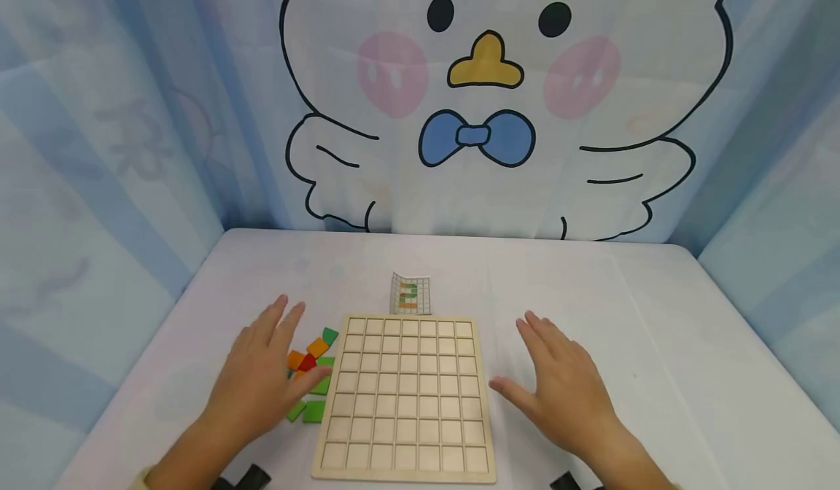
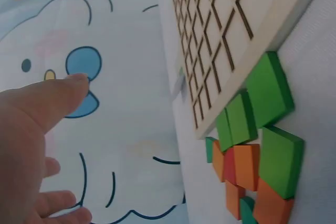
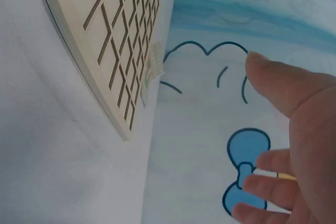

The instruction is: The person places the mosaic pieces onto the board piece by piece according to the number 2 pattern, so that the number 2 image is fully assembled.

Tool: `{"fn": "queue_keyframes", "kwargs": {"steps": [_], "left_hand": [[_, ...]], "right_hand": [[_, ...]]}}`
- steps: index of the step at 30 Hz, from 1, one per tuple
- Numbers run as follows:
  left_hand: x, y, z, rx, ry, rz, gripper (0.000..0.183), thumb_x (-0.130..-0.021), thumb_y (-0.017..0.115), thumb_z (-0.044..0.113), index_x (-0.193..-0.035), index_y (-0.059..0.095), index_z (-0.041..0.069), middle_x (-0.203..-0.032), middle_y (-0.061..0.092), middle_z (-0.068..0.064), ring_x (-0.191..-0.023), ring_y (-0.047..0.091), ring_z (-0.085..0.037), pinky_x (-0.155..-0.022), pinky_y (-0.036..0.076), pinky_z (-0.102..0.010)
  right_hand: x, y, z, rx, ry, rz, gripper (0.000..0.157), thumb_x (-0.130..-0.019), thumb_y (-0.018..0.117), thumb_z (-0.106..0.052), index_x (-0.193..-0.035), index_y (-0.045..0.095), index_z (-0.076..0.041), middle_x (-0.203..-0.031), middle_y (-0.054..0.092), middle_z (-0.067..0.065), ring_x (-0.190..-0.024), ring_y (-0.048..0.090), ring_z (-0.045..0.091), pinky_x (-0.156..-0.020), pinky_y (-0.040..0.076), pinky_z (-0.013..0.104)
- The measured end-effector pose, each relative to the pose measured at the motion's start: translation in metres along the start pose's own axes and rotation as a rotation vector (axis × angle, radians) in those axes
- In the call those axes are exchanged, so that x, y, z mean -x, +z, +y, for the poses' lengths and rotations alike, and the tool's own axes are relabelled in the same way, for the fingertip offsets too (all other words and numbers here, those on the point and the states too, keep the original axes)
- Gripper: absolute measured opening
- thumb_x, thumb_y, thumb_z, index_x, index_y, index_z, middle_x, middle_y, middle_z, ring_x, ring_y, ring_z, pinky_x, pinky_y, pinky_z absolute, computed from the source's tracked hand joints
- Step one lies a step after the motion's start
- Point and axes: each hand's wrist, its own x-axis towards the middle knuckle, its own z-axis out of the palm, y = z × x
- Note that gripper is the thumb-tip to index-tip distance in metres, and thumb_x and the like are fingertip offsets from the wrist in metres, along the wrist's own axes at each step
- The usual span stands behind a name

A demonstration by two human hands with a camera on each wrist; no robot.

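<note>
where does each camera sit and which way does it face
Head: worn on the head, facing forward and down; grid board, backdrop, left hand and right hand show.
Left wrist: worn there, facing tiles, board and backdrop; left hand shows.
Right wrist: worn there, facing board, card and backdrop; right hand shows.
Both wrist views share board and backdrop.

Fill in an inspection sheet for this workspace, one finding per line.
Surface: white table, with light crease lines.
Job's things: wooden board, grid bare; green, orange and red blocks left of it; patterned card at its far edge.
Clutter: dark objects near both wrists, cropped, cannot identify.
Hands: left hand by the blocks, right hand right of the board; both open, holding nothing.
Cables: nothing seen.
Surroundings: cartoon backdrop, blue-and-white cloth at the sides.
</note>
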Motion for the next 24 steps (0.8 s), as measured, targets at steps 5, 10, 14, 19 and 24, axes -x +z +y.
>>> {"fn": "queue_keyframes", "kwargs": {"steps": [5,10,14,19,24], "left_hand": [[-0.003,0.007,-0.005,0.129,0.012,0.025,0.080,-0.082,0.084,0.033,-0.146,0.047,0.001,-0.152,0.040,-0.021,-0.134,0.042,-0.043,-0.098,0.045,-0.060],[-0.007,0.013,-0.010,0.189,0.011,0.029,0.069,-0.083,0.084,0.026,-0.139,0.054,0.000,-0.142,0.051,-0.020,-0.130,0.046,-0.040,-0.102,0.042,-0.059],[-0.010,0.018,-0.015,0.226,0.013,0.031,0.060,-0.084,0.083,0.022,-0.134,0.058,-0.001,-0.134,0.057,-0.021,-0.125,0.051,-0.041,-0.101,0.042,-0.059],[-0.013,0.023,-0.021,0.255,0.025,0.035,0.054,-0.084,0.083,0.019,-0.129,0.061,-0.002,-0.129,0.061,-0.021,-0.121,0.054,-0.041,-0.099,0.044,-0.059],[-0.015,0.025,-0.026,0.268,0.025,0.026,0.051,-0.084,0.083,0.018,-0.127,0.064,-0.002,-0.126,0.063,-0.020,-0.120,0.055,-0.041,-0.098,0.046,-0.058]], "right_hand": [[0.001,0.009,0.001,-0.095,-0.151,0.042,0.073,-0.080,0.084,-0.038,-0.134,0.058,0.004,-0.139,0.056,0.016,-0.126,0.054,0.034,-0.098,0.047,0.054],[0.001,0.017,0.000,-0.157,-0.164,0.014,0.068,-0.080,0.085,-0.034,-0.133,0.060,0.000,-0.134,0.060,0.011,-0.123,0.057,0.029,-0.097,0.049,0.047],[0.001,0.022,0.000,-0.186,-0.155,-0.009,0.066,-0.079,0.086,-0.031,-0.132,0.061,0.000,-0.131,0.062,0.009,-0.122,0.057,0.028,-0.097,0.050,0.045],[0.000,0.028,0.001,-0.235,-0.152,-0.042,0.063,-0.079,0.086,-0.026,-0.129,0.061,0.000,-0.130,0.062,0.008,-0.121,0.058,0.027,-0.097,0.050,0.044],[0.001,0.032,0.003,-0.276,-0.146,-0.082,0.060,-0.079,0.086,-0.023,-0.129,0.060,0.000,-0.130,0.062,0.008,-0.121,0.058,0.027,-0.097,0.050,0.045]]}}
